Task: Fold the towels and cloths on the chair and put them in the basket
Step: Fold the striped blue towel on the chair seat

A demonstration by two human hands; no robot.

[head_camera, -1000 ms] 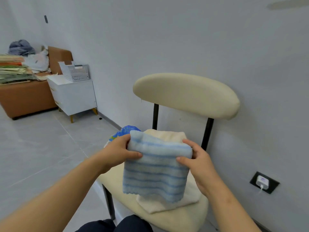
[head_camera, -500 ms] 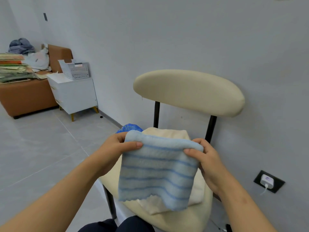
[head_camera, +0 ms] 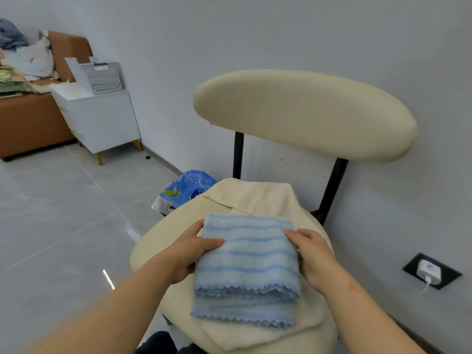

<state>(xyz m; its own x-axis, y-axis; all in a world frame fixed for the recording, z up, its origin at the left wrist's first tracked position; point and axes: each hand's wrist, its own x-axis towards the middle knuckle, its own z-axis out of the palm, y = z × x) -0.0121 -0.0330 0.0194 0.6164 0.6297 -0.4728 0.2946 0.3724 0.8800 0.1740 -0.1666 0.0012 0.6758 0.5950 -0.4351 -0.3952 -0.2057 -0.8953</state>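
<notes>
Facing a pale grey wall above grey floor tiles. Holding a folded blue-striped cloth (head_camera: 246, 261) over a cream towel (head_camera: 258, 198) on the cream chair (head_camera: 304, 111), gripping its left edge with the left hand (head_camera: 189, 254), thumb on top and fingers curled round the edge, pinching its right edge with the right hand (head_camera: 314, 256), fingers curled round it. Also taking in a blue plastic pack (head_camera: 186, 190) on the floor beside the chair and, well apart, a white basket (head_camera: 98, 75) on a white cabinet (head_camera: 99, 116).

Cloth (head_camera: 245, 261) w/ blue-white stripes, cream towel (head_camera: 258, 198), cream chair (head_camera: 306, 111), wht basket (head_camera: 97, 77)
</notes>
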